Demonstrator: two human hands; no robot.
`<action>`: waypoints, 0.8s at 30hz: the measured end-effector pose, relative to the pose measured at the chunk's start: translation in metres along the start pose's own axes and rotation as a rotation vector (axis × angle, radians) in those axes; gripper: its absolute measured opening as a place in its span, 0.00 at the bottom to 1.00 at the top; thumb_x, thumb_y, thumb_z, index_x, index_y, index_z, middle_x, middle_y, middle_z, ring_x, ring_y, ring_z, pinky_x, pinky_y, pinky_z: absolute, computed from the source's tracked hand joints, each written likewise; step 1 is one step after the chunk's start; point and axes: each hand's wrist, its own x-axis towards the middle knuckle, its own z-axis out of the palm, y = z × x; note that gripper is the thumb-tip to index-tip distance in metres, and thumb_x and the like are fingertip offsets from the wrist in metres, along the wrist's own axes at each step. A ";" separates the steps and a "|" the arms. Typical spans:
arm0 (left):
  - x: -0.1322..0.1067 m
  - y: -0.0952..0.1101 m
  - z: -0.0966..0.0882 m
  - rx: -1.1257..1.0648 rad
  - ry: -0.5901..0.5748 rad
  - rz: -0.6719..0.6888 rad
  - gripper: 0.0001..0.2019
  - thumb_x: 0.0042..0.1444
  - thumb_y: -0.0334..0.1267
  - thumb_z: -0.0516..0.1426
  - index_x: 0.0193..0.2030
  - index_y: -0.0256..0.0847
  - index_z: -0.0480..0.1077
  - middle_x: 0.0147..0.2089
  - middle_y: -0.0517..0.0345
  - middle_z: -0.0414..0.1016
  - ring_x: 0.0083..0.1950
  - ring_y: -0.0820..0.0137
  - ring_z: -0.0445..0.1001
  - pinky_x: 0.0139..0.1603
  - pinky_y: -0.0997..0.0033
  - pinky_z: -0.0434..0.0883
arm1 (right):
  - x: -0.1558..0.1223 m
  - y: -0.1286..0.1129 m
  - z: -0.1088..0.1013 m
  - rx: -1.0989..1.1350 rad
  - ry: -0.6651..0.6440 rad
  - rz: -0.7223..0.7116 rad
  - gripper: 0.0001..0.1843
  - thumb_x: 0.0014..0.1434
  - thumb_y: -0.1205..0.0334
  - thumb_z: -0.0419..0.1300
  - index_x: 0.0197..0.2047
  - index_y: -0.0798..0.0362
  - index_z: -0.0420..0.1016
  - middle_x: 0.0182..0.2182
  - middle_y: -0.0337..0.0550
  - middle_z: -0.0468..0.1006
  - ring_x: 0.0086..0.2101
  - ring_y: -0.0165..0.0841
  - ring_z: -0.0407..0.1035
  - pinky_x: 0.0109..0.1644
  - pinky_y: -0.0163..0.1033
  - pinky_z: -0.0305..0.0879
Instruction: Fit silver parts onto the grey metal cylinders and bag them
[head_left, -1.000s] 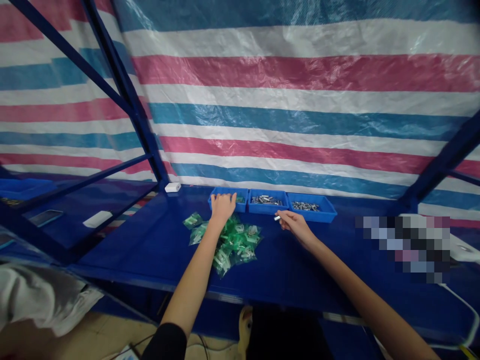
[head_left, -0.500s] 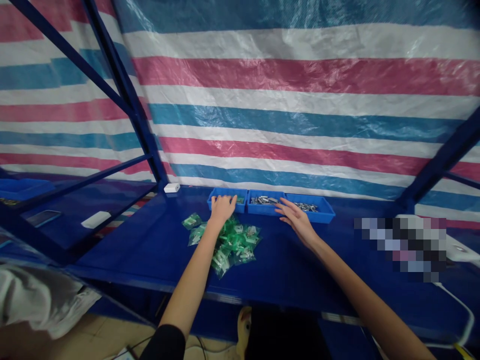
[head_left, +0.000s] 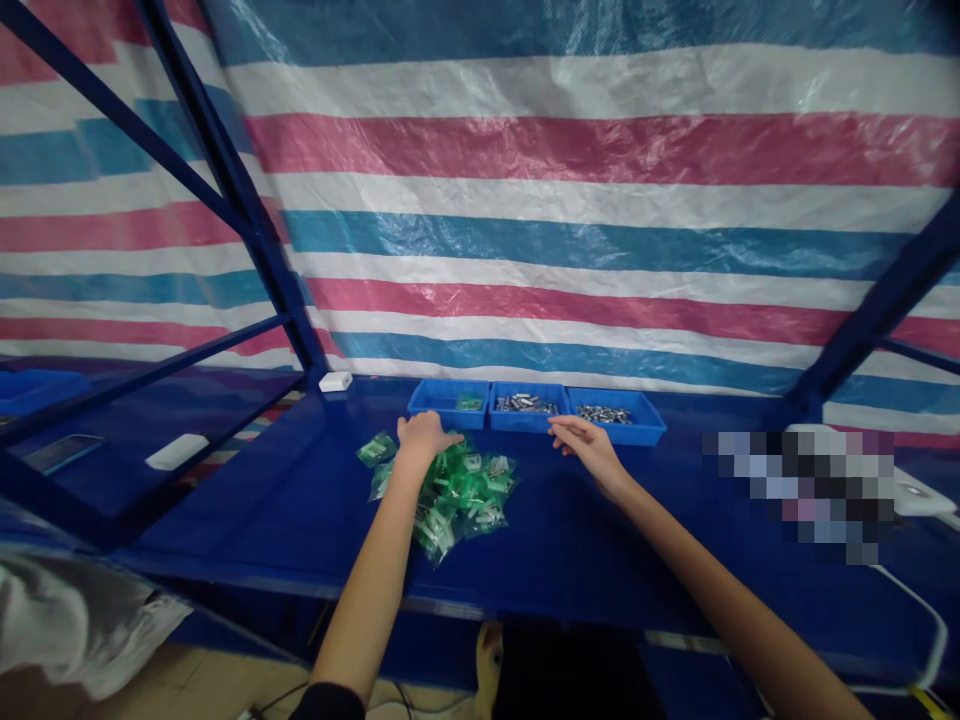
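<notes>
My left hand (head_left: 424,438) rests on the far edge of a pile of small green plastic bags (head_left: 465,490) on the blue bench, its fingers curled down onto one bag. My right hand (head_left: 589,445) hovers just in front of the blue trays with fingers stretched out and nothing in it. Three blue trays stand in a row at the back. The left tray (head_left: 439,405) holds one green bag (head_left: 469,402). The middle tray (head_left: 527,405) and the right tray (head_left: 626,428) hold small metal parts.
A striped tarpaulin (head_left: 570,230) hangs behind the bench (head_left: 247,490), framed by blue steel posts (head_left: 247,220). A small white box (head_left: 335,381) sits at the back left, and a white block (head_left: 176,451) and a phone (head_left: 54,452) lie further left. A white cable (head_left: 926,610) runs at the right.
My left hand drew back from the left tray onto the bag pile and curled. My right hand no longer holds the small white piece; it reached over the trays, then drew back open.
</notes>
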 end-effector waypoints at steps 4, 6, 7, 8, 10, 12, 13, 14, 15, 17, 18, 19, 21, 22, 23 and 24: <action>-0.001 0.002 -0.002 -0.030 0.155 0.057 0.17 0.39 0.54 0.61 0.28 0.40 0.73 0.42 0.47 0.77 0.50 0.53 0.70 0.54 0.52 0.58 | 0.000 0.000 0.000 0.007 0.017 0.007 0.18 0.47 0.48 0.62 0.37 0.53 0.76 0.31 0.44 0.78 0.27 0.30 0.68 0.28 0.34 0.61; 0.000 0.001 -0.003 -0.114 0.184 0.100 0.15 0.39 0.51 0.62 0.26 0.42 0.73 0.38 0.51 0.77 0.46 0.57 0.72 0.49 0.58 0.62 | 0.001 0.001 -0.001 -0.002 0.018 0.011 0.18 0.48 0.48 0.61 0.37 0.53 0.76 0.31 0.44 0.77 0.28 0.30 0.68 0.28 0.34 0.61; 0.000 0.001 -0.003 -0.189 0.161 0.133 0.14 0.38 0.51 0.62 0.25 0.42 0.72 0.35 0.54 0.77 0.42 0.59 0.73 0.45 0.62 0.64 | 0.001 0.001 -0.001 -0.005 0.017 0.013 0.18 0.48 0.49 0.61 0.37 0.53 0.76 0.31 0.44 0.77 0.28 0.30 0.68 0.28 0.34 0.61; 0.000 0.002 -0.003 -0.281 0.124 0.178 0.14 0.38 0.51 0.63 0.24 0.41 0.71 0.32 0.56 0.77 0.39 0.62 0.74 0.41 0.66 0.65 | 0.001 0.001 -0.002 -0.005 0.014 0.014 0.18 0.48 0.49 0.61 0.37 0.53 0.76 0.31 0.44 0.77 0.28 0.30 0.68 0.28 0.34 0.61; 0.000 0.005 -0.002 -0.494 0.060 0.294 0.15 0.38 0.50 0.62 0.22 0.40 0.68 0.27 0.59 0.75 0.32 0.67 0.73 0.33 0.71 0.65 | 0.001 0.001 -0.002 -0.005 0.006 0.011 0.17 0.49 0.49 0.61 0.37 0.53 0.76 0.31 0.44 0.77 0.27 0.29 0.68 0.28 0.33 0.61; -0.002 0.014 0.000 -0.703 0.032 0.393 0.16 0.41 0.50 0.61 0.22 0.39 0.65 0.22 0.62 0.70 0.28 0.71 0.70 0.29 0.74 0.64 | 0.000 0.001 -0.002 -0.012 -0.018 0.016 0.17 0.49 0.49 0.61 0.38 0.52 0.76 0.32 0.44 0.78 0.27 0.29 0.68 0.28 0.33 0.61; -0.004 0.020 0.002 -0.800 0.017 0.424 0.16 0.43 0.50 0.60 0.24 0.39 0.63 0.19 0.64 0.66 0.25 0.73 0.68 0.28 0.75 0.63 | 0.000 0.001 -0.001 -0.017 -0.035 0.025 0.18 0.49 0.49 0.60 0.39 0.52 0.76 0.33 0.44 0.78 0.27 0.29 0.68 0.27 0.33 0.61; -0.006 0.026 0.003 -0.895 -0.005 0.441 0.16 0.45 0.50 0.59 0.25 0.40 0.62 0.17 0.66 0.63 0.23 0.74 0.67 0.28 0.76 0.63 | -0.001 0.002 0.000 -0.021 -0.058 0.036 0.19 0.49 0.49 0.61 0.41 0.51 0.75 0.34 0.44 0.78 0.28 0.29 0.69 0.26 0.32 0.61; -0.008 0.033 0.005 -0.982 -0.025 0.452 0.16 0.46 0.50 0.58 0.26 0.40 0.61 0.16 0.68 0.61 0.22 0.75 0.66 0.27 0.76 0.62 | -0.001 0.002 0.002 -0.023 -0.085 0.050 0.20 0.49 0.49 0.61 0.44 0.51 0.74 0.36 0.44 0.78 0.28 0.29 0.69 0.25 0.32 0.60; -0.014 0.045 0.009 -1.093 -0.082 0.467 0.16 0.47 0.51 0.58 0.27 0.40 0.60 0.16 0.69 0.59 0.21 0.77 0.65 0.26 0.77 0.61 | -0.003 0.004 0.005 -0.018 -0.141 0.077 0.24 0.48 0.50 0.62 0.48 0.50 0.72 0.38 0.45 0.78 0.28 0.30 0.71 0.25 0.32 0.61; -0.016 0.050 0.011 -1.123 -0.107 0.469 0.17 0.47 0.51 0.58 0.27 0.40 0.59 0.16 0.70 0.58 0.21 0.77 0.64 0.26 0.78 0.60 | -0.003 0.005 0.006 -0.012 -0.164 0.089 0.25 0.48 0.50 0.62 0.49 0.50 0.71 0.37 0.45 0.78 0.28 0.30 0.71 0.25 0.32 0.61; -0.018 0.055 0.013 -1.140 -0.133 0.473 0.17 0.47 0.51 0.58 0.27 0.40 0.59 0.16 0.70 0.58 0.20 0.77 0.63 0.25 0.78 0.59 | -0.004 0.006 0.007 -0.006 -0.180 0.099 0.26 0.47 0.50 0.63 0.49 0.51 0.71 0.36 0.45 0.79 0.28 0.30 0.71 0.25 0.32 0.61; -0.023 0.061 0.016 -1.157 -0.178 0.482 0.18 0.47 0.52 0.58 0.26 0.40 0.58 0.16 0.71 0.55 0.19 0.78 0.61 0.24 0.78 0.58 | -0.003 0.008 0.008 0.001 -0.186 0.106 0.25 0.46 0.50 0.64 0.46 0.53 0.73 0.30 0.43 0.79 0.27 0.31 0.71 0.25 0.33 0.62; -0.024 0.064 0.018 -1.160 -0.196 0.495 0.18 0.46 0.52 0.58 0.26 0.40 0.58 0.15 0.72 0.53 0.19 0.79 0.60 0.24 0.78 0.57 | -0.003 0.008 0.008 0.003 -0.176 0.100 0.23 0.46 0.50 0.64 0.44 0.53 0.74 0.27 0.42 0.78 0.26 0.31 0.71 0.25 0.33 0.62; -0.026 0.065 0.019 -1.162 -0.213 0.514 0.19 0.46 0.52 0.59 0.26 0.40 0.57 0.16 0.72 0.52 0.19 0.79 0.59 0.24 0.78 0.57 | -0.002 0.009 0.007 0.003 -0.160 0.089 0.22 0.45 0.51 0.65 0.42 0.54 0.74 0.26 0.41 0.78 0.26 0.31 0.71 0.25 0.33 0.61; -0.027 0.067 0.020 -1.164 -0.230 0.537 0.19 0.45 0.52 0.59 0.26 0.40 0.57 0.16 0.72 0.52 0.19 0.79 0.59 0.24 0.78 0.58 | -0.002 0.009 0.006 0.004 -0.139 0.075 0.21 0.44 0.51 0.66 0.40 0.54 0.75 0.25 0.40 0.77 0.26 0.32 0.71 0.25 0.33 0.61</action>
